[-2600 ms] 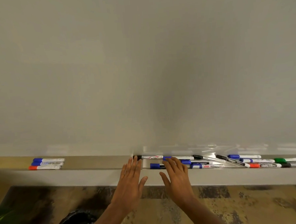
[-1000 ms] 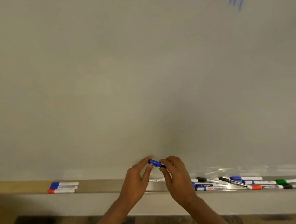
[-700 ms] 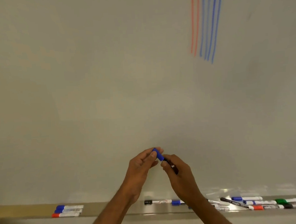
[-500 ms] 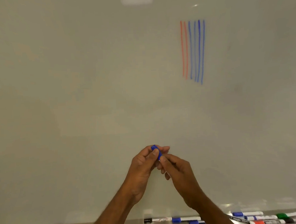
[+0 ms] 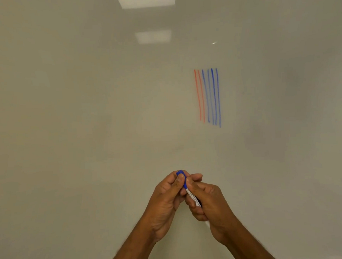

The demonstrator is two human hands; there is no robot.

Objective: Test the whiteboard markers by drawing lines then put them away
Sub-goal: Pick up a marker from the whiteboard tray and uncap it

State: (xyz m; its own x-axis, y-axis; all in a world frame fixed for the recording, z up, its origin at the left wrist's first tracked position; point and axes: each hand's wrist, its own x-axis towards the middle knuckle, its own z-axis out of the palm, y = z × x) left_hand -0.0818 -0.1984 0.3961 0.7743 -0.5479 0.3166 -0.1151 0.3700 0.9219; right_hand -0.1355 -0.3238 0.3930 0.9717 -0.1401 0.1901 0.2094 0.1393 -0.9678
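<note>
1. Grip: left hand [image 5: 165, 197] pinched blue cap [image 5: 180, 174]; right hand [image 5: 207, 200] curled around marker [image 5: 190, 194] barrel. Cap looked seated, not yet off.
2. Marker held before whiteboard [image 5: 86, 114], well below blue lines [image 5: 214, 97], slightly to their left.
3. Two red lines [image 5: 199, 96] sat just left of the four blue lines; several markers apparently tested.
4. Left, by judgement: uncap, draw, recap, put away.

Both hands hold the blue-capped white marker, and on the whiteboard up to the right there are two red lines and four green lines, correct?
Not quite. The head view shows the four lines beside the two red lines are blue, not green. The left hand and right hand do both hold the blue-capped white marker.
</note>
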